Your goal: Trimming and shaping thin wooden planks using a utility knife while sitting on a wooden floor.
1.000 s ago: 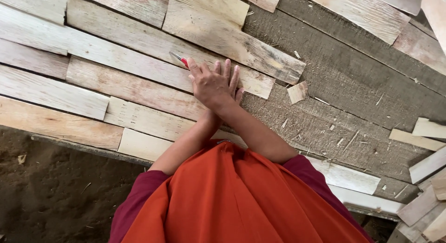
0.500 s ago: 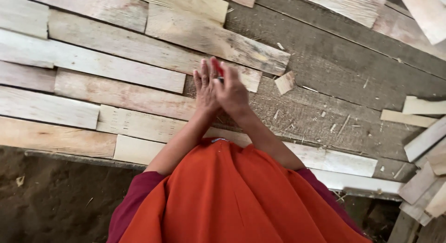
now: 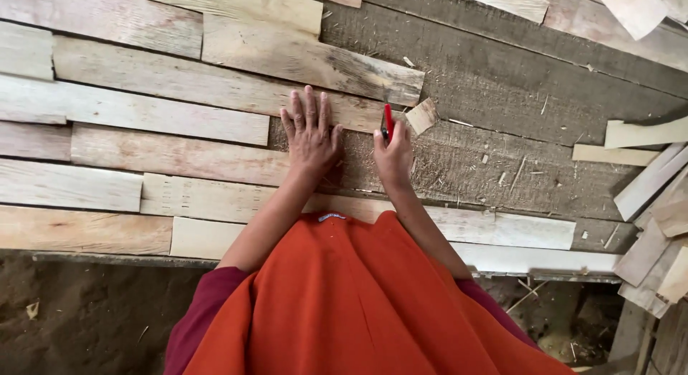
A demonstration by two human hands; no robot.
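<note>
My left hand (image 3: 309,135) lies flat, fingers spread, on a pale wooden plank (image 3: 179,156) that rests among other planks on a grey board surface. A short way to its right, my right hand (image 3: 393,154) grips a small red tool (image 3: 388,121), which points away from me toward the end of the plank above (image 3: 308,59). The tool's tip is hidden by my fingers. An orange garment (image 3: 358,303) with dark red sleeves fills the lower middle of the view.
Several pale planks (image 3: 93,110) lie side by side at left. A small wood offcut (image 3: 421,115) sits just right of the tool. Loose slats (image 3: 645,188) pile up at the right edge. Dark soil (image 3: 79,317) lies below the front edge.
My hands, joined together a second ago, have come apart. The left hand now presses flat on the plank, and the right hand has moved right with the red tool.
</note>
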